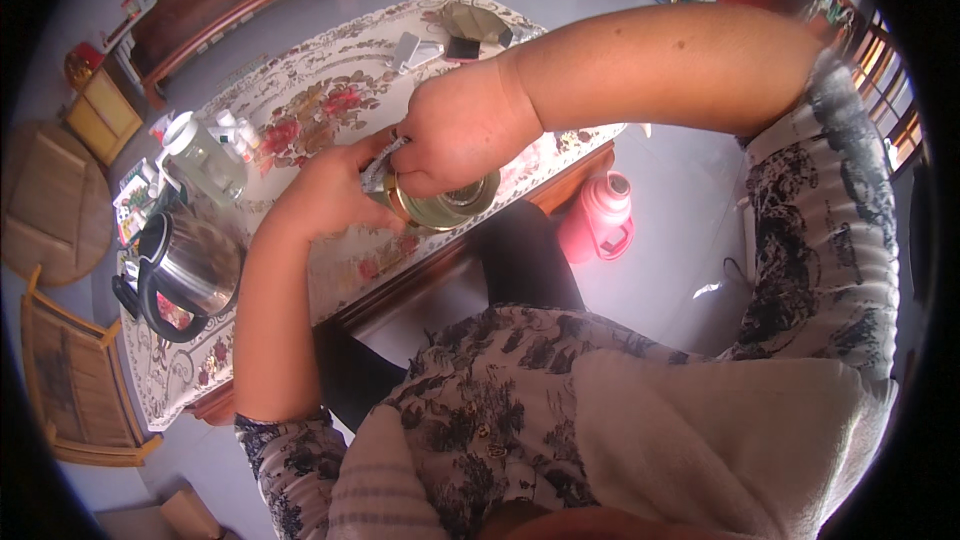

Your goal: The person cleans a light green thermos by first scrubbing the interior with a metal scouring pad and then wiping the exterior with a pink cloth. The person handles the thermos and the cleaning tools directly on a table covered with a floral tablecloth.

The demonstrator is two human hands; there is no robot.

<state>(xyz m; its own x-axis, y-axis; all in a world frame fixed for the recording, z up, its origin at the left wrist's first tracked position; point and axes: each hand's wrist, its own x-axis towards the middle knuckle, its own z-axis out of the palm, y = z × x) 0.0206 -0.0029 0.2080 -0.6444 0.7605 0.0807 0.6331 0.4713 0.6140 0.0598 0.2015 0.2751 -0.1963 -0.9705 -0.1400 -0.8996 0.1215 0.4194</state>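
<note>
Over the near edge of the table, my two hands meet at a greenish glass jar (452,208) with a gold-coloured rim, tilted on its side. My left hand (340,190) is closed around its left end. My right hand (460,130) lies over the top of it with curled fingers, covering much of the glass. Between the hands shows a grey-white speckled piece (376,176), perhaps cloth; my right fingers close at it, and its full shape is hidden.
A floral cloth covers the table (320,105). On its left stand a steel kettle (195,265), a clear pitcher (205,162) and small white bottles (235,130). A phone (408,52) and dark wallet-like thing (463,48) lie farther back. A pink bottle (597,218) stands right of my legs.
</note>
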